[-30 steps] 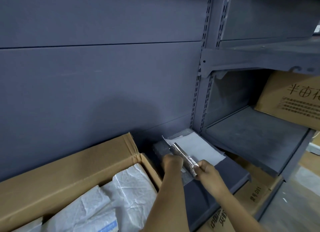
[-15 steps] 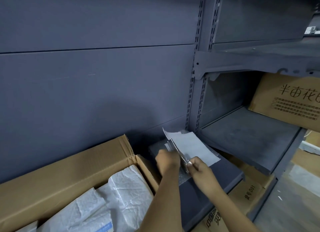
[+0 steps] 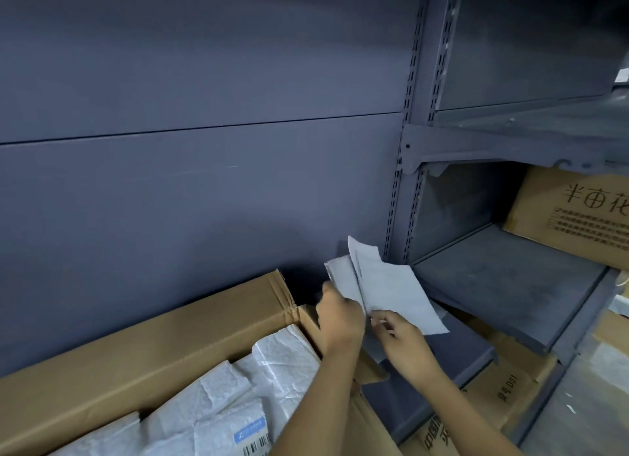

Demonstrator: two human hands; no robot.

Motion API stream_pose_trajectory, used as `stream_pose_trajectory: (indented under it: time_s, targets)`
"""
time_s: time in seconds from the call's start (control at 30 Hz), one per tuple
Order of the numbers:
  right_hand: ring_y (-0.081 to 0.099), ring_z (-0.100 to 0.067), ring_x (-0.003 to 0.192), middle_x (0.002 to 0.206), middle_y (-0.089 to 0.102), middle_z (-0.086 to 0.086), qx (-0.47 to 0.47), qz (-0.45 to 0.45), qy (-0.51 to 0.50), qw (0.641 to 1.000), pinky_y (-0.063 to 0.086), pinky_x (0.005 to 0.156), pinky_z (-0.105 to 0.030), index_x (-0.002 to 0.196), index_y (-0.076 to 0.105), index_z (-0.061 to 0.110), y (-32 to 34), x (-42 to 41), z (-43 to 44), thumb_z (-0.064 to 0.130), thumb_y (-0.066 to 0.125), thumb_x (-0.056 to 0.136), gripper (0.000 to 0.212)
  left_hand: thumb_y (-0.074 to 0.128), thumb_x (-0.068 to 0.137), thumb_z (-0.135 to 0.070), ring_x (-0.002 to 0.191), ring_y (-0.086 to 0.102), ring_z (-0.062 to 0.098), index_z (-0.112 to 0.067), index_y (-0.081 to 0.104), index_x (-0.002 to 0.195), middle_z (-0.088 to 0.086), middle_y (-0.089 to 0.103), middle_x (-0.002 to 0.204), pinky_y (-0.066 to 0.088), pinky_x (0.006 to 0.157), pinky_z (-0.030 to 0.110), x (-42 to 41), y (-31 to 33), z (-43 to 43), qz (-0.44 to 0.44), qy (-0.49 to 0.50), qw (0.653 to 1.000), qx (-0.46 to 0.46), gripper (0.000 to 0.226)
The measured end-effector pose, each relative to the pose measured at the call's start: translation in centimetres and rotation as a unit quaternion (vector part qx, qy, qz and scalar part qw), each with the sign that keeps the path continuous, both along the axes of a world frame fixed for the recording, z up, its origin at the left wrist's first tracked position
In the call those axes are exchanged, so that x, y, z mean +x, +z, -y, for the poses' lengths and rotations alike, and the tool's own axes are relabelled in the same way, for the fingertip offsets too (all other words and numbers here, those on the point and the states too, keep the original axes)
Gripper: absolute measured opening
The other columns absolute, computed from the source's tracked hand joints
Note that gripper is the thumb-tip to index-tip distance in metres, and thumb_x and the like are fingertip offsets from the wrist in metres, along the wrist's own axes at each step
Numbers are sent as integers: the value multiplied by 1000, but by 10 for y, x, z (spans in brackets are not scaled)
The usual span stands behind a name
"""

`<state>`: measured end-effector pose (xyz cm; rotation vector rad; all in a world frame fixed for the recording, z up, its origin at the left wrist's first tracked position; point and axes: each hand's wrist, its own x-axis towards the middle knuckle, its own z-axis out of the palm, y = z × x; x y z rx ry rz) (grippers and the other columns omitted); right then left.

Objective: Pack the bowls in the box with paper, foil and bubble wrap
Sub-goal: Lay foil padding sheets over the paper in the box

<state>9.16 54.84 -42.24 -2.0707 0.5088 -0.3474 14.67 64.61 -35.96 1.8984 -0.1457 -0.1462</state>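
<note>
My left hand [image 3: 340, 316] grips the lower part of a greyish, foil-like sheet [image 3: 342, 275], held upright above a dark shelf [image 3: 452, 353]. Right beside it, my right hand [image 3: 398, 333] pinches the lower edge of a white paper sheet [image 3: 394, 289] that stands up next to the grey one. The two sheets overlap between my hands. An open cardboard box [image 3: 153, 346] lies at the lower left, filled with crumpled white wrapped bundles [image 3: 282, 363]. No bare bowl shows.
A grey panel wall fills the left and middle. Grey metal shelving [image 3: 503, 278] stands at the right, with a printed cardboard box [image 3: 575, 217] on one shelf. More cartons [image 3: 500, 394] sit under the low shelf. One bundle carries a barcode label [image 3: 252, 438].
The shiny folded foil lay across the paper on the shelf between my hands. Both sheets are now lifted off the shelf and stand upright, and the foil looks spread wider.
</note>
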Motion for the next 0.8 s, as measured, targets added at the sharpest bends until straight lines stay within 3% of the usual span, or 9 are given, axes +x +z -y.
stream_pose_trajectory:
  time_s: [0.07,0.17,0.23,0.3,0.37,0.43,0.53,0.7,0.8]
  targets:
    - [52,-9,103,114,56,4,-39,-5,20,999,37,86,-15,123,57,14,-2,2,-4,20,44,98,28,33,85,10,87,51,26,-4,45,96,15,57,101,38,69,24,6,10,-21,31,14,999,-1,21]
    - [53,-13,100,115,56,-1,-91,-67,65,992,37,84,-17,118,59,10,-12,5,-8,17,43,98,26,30,80,11,63,36,18,-1,45,81,4,45,72,29,50,25,14,14,-60,44,16,998,-39,19]
    - [54,-18,103,109,57,-2,-133,-115,92,980,37,81,-19,107,63,12,-16,5,-10,13,42,97,22,32,77,8,59,28,16,-4,37,68,1,36,62,27,49,22,13,17,-90,41,11,995,-85,15]
    - [55,-20,103,102,56,-1,-148,-110,87,979,34,77,-19,92,62,21,-10,4,-14,10,41,96,24,36,78,5,61,38,17,5,47,74,5,44,64,35,53,25,7,23,-121,21,1,989,-146,12]
    - [54,-15,100,107,58,1,-69,-49,36,996,35,80,-20,101,63,21,8,3,-25,15,43,97,21,39,83,8,56,43,17,5,59,88,7,51,66,38,51,27,-3,31,-153,-7,-23,980,-196,21]
    - [55,-13,106,116,60,3,93,30,12,995,39,88,-24,115,60,18,38,2,-41,23,49,97,22,39,88,10,59,49,17,-1,64,98,9,59,74,41,50,27,-16,41,-182,-20,-63,969,-240,28]
    - [62,-19,102,111,65,-2,352,112,86,925,47,87,-31,112,57,20,83,-10,-77,31,49,96,21,40,91,10,74,53,22,-7,65,101,10,65,88,41,63,33,-34,46,-217,-21,-55,962,-268,32]
    - [64,-20,87,107,66,-1,335,174,98,921,52,67,-29,114,59,18,102,-26,-135,28,51,95,23,43,92,8,88,55,28,-4,64,107,15,66,98,41,77,43,-57,41,-278,-3,17,972,-233,29]
    - [65,-18,81,104,67,3,341,166,122,917,51,61,-30,108,61,25,97,-34,-167,39,51,91,24,47,93,2,77,52,23,-5,64,106,14,61,91,42,63,31,-69,38,-313,10,49,979,-197,22]
